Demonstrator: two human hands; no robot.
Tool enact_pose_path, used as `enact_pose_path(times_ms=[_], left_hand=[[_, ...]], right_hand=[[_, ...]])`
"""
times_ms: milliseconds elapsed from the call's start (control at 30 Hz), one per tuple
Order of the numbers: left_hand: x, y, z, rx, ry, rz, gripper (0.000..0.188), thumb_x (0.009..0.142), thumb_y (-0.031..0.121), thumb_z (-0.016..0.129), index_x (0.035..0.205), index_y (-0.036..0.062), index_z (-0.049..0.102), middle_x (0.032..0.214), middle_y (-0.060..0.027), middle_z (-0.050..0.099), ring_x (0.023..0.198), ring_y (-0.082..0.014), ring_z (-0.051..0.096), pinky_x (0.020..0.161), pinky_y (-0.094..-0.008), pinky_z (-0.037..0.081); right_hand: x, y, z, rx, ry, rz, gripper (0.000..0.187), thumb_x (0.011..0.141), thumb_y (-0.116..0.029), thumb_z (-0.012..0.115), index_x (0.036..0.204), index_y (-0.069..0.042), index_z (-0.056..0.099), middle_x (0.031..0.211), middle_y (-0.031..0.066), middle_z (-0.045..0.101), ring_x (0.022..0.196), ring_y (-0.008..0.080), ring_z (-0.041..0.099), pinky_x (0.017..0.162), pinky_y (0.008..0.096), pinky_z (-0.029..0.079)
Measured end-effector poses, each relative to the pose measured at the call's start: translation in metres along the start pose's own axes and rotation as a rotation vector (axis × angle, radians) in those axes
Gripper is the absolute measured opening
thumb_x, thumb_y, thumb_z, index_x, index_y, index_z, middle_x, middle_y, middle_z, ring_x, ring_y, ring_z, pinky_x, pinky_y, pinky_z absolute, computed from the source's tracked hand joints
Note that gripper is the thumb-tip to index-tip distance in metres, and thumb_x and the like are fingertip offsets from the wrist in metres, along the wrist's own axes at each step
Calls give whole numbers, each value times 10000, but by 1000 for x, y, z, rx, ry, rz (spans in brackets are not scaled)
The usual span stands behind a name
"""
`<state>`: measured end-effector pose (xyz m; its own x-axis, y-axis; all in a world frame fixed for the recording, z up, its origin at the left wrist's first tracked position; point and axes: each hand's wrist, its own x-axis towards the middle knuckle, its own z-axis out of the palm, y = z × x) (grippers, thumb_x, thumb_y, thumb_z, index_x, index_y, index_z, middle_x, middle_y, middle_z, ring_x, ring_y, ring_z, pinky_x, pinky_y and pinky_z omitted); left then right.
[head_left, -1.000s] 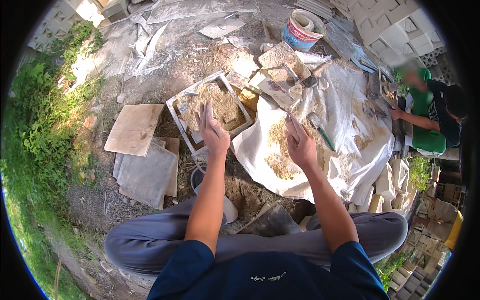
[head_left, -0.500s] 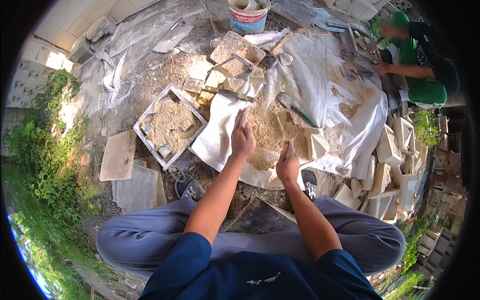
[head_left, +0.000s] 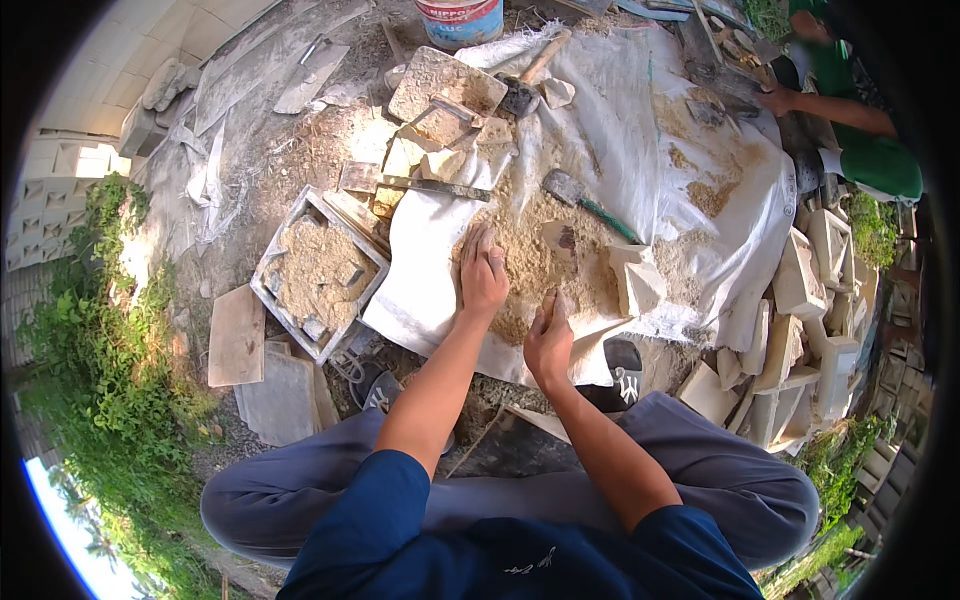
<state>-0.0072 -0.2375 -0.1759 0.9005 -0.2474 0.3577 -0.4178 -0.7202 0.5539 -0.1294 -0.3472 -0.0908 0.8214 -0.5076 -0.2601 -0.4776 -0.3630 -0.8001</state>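
A pale, crumbly heap of sand point(head_left: 525, 262) is worked at ground level by two bare hands, with the material spread over a white sheet point(head_left: 408, 262) in front of crossed legs. The left hand point(head_left: 484, 277) is laid at the heap's left side, its fingers extended and held close together, perhaps so that loose grains can be gathered along its edge. The right hand point(head_left: 548, 338) is set lower, at the near margin, with its fingers curled and its thumb drawn in; whether anything is pinched there cannot be told. A gap is left between the two.

The sheet was presumably chosen to part the sand from the dirt beneath. To the left, more sand is contained by the raised walls of a square frame point(head_left: 284, 327), in which a few grey pieces are seen. Beyond the heap, a green-handled tool point(head_left: 610, 221) and a wooden-handled hammer point(head_left: 545, 57) are laid apparently within reach, while a pale angular block point(head_left: 637, 281) is stood just beside the sand. At far right, a co-worker's hand point(head_left: 778, 99) is seen.
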Motion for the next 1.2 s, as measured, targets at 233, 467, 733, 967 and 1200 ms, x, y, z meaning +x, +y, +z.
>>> enact_pose_path(times_ms=[233, 467, 733, 967, 1200], left_hand=[[-15, 39, 18, -485, 26, -343, 449, 1095, 227, 315, 1369, -41, 550, 1368, -259, 583, 1301, -426, 530, 1112, -445, 413], [-11, 50, 14, -717, -83, -363, 504, 1116, 277, 263, 1441, -26, 501, 1451, -226, 546, 1366, -364, 501, 1143, -385, 370], [-3, 55, -9, -784, -131, -334, 510, 1110, 280, 262, 1441, -21, 507, 1462, -228, 536, 1381, -367, 493, 1147, -390, 381], [18, 86, -69, -667, 223, -194, 468, 1094, 239, 326, 1377, -53, 557, 1403, -243, 580, 1375, -392, 495, 1155, -420, 370], [41, 54, -170, -391, 617, -146, 458, 1094, 252, 350, 1356, -52, 570, 1373, -239, 599, 1353, -418, 509, 1131, -455, 399]], right_hand=[[-12, 3, 12, 75, -57, -16, 488, 986, -80, 547, 1430, 96, 450, 1131, 357, 652, 1046, 477, 666, 874, 475, 529], [-4, 32, 22, 207, -100, -58, 468, 1041, -180, 543, 1441, 53, 470, 738, 94, 645, 583, 213, 615, 561, 351, 522], [-13, -26, -16, 670, -372, 445, 404, 1062, -238, 539, 1409, -33, 514, 658, 1, 521, 399, 91, 439, 352, 278, 362], [-16, -78, -42, 570, -298, 416, 365, 1066, -299, 544, 1325, -43, 564, 653, -5, 505, 447, 88, 480, 358, 279, 385], [-10, -124, -52, 487, -395, 186, 468, 1033, -320, 602, 1394, -26, 556, 777, 37, 553, 494, 111, 533, 380, 276, 418]])
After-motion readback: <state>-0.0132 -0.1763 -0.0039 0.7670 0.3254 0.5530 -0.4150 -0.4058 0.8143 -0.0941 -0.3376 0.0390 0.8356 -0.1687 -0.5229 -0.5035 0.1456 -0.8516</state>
